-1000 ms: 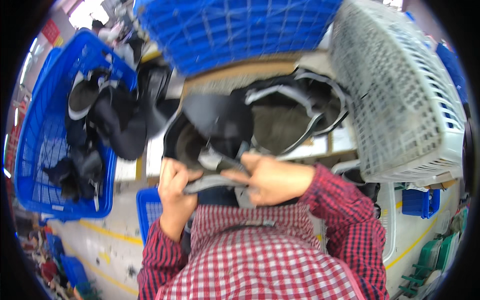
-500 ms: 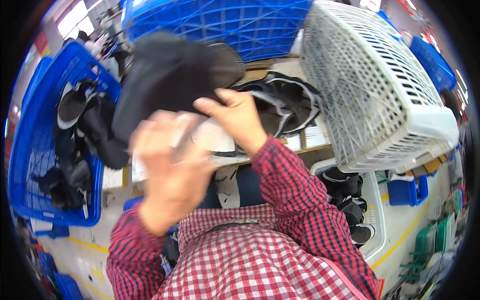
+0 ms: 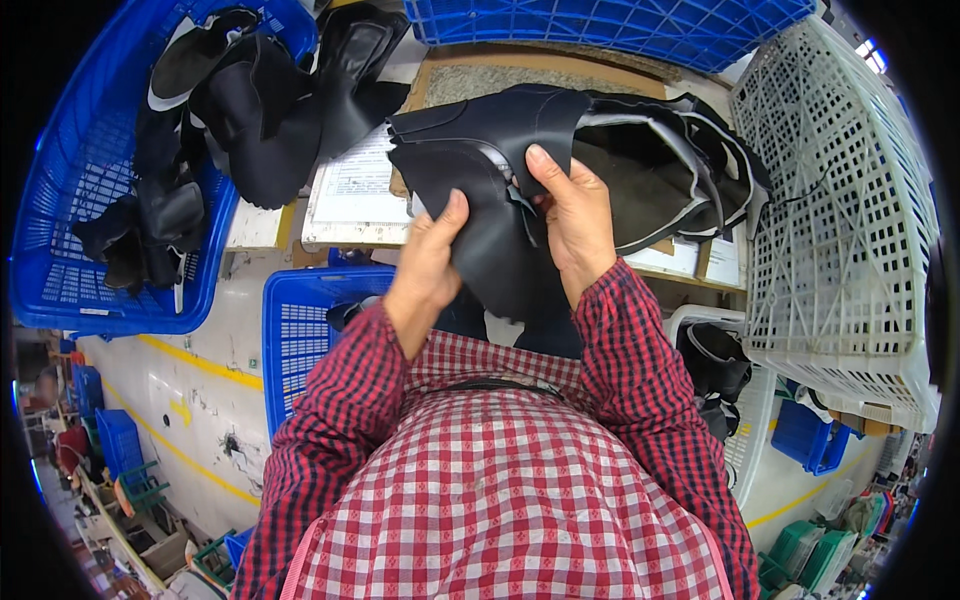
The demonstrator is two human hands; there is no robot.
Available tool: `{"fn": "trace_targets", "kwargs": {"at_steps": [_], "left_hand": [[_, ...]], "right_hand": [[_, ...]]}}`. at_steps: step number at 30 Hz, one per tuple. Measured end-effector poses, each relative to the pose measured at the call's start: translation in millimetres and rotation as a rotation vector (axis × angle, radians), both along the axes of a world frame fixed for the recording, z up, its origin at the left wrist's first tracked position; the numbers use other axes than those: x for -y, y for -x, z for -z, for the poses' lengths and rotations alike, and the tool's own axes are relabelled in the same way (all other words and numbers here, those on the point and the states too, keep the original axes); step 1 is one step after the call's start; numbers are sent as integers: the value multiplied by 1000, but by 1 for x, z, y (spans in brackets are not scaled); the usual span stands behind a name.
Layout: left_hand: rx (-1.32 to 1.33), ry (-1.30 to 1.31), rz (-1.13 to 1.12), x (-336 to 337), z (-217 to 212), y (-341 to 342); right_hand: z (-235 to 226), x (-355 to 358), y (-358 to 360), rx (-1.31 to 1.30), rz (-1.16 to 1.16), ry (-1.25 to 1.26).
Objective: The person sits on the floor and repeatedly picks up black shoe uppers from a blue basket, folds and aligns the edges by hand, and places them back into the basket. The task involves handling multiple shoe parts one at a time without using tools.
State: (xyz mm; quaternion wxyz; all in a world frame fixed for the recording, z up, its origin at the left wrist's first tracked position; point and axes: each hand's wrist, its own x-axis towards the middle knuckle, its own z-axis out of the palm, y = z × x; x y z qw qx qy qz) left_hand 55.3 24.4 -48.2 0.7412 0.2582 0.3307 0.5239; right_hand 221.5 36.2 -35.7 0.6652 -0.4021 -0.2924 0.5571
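A black leather boot upper [image 3: 480,220] hangs between my hands over the front edge of the workbench. My left hand [image 3: 430,262] grips its left side, thumb on top and fingers hidden beneath. On the right side, my right hand [image 3: 578,215] pinches it near a pale-lined opening, thumb pressed on the leather. Just beyond and to the right lie more black uppers [image 3: 640,190] with white-edged openings, partly overlapped by the piece in my hands. Other black uppers [image 3: 255,100] are heaped at the left on the bench and the crate's rim.
A blue crate [image 3: 60,270] with black pieces stands at left; another blue crate [image 3: 610,30] is behind the bench. A white slatted crate [image 3: 840,230] rises at right. Printed paper [image 3: 350,190] lies on the bench. Below are a blue basket [image 3: 290,340] and a white tub [image 3: 755,420].
The blurred black piece at upper left is replaced by an upper gripped in both hands near the bench edge. My hands have moved right, and the view has shifted downward.
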Motion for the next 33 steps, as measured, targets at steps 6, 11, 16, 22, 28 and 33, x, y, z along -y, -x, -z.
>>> {"fn": "trace_targets", "kwargs": {"at_steps": [6, 11, 16, 22, 28, 33], "left_hand": [[-574, -758, -319, -4, 15, 19], [-523, -664, 19, -10, 14, 40], [-725, -989, 60, -8, 13, 44], [-139, -244, 184, -6, 29, 15], [-273, -213, 27, 18, 21, 16], [-357, -185, 470, 11, 6, 76]], "right_hand": [[1, 11, -3, 68, -32, -16], [1, 19, 3, 74, -72, 1], [0, 28, -9, 14, -143, 71], [-2, 35, -14, -29, -162, 90], [7, 50, -13, 402, -131, -8], [-13, 46, -21, 722, -270, 8]]}}
